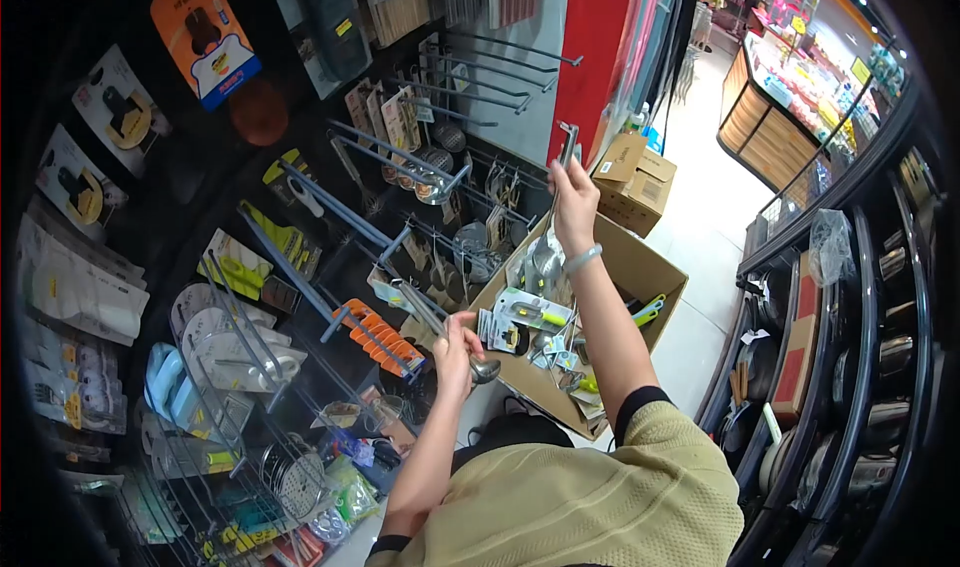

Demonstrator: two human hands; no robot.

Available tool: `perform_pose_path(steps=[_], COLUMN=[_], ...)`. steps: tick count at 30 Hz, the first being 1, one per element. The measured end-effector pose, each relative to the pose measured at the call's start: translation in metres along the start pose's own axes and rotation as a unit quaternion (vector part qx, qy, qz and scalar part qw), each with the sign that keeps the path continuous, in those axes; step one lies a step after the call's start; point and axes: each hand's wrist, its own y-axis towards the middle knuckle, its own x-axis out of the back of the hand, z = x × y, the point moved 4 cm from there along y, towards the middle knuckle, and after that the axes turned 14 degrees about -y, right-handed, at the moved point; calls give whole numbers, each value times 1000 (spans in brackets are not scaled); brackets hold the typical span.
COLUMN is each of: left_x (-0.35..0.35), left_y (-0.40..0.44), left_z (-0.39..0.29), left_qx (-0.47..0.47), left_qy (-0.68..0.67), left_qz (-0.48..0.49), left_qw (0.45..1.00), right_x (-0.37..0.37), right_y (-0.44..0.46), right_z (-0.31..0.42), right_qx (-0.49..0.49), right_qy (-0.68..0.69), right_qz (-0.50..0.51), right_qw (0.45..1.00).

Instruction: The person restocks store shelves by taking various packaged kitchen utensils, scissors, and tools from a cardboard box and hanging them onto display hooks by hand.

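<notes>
The left hand (455, 358) is closed around a metal ladle (484, 371) near the display rack (365, 229) — bowl at right, handle to the far left. The right hand (575, 202) clenches metal utensils (569, 145) by the handles, near the open carton (664, 279).

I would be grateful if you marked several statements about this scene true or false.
1. A wristband circles the right wrist. True.
2. The left hand is empty. False: it grips a rounded metal utensil.
3. The right hand holds a metal handle. True.
4. The large carton is sealed shut. False: it is open, with packaged goods inside.
5. Orange items hang from the rack. True.
6. The person's sleeves reach the wrists. False: both forearms are bare.
</notes>
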Motion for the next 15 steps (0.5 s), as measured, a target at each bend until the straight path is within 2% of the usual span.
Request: perform_pose_path(steps=[2, 8, 15], left_x=[2, 11, 17], left_y=[-4, -6, -3], left_z=[4, 12, 16], left_qx=[10, 22, 46], left_qy=[6, 7, 5], left_qz=[-7, -8, -26], left_qw=[1000, 1000, 999], right_x=[-2, -20, -32], right_y=[31, 99, 109], right_z=[-8, -12, -22], right_qx=[10, 39, 15], right_qy=[-21, 28, 0], right_qz=[-22, -50, -62], right_qw=[999, 998, 998])
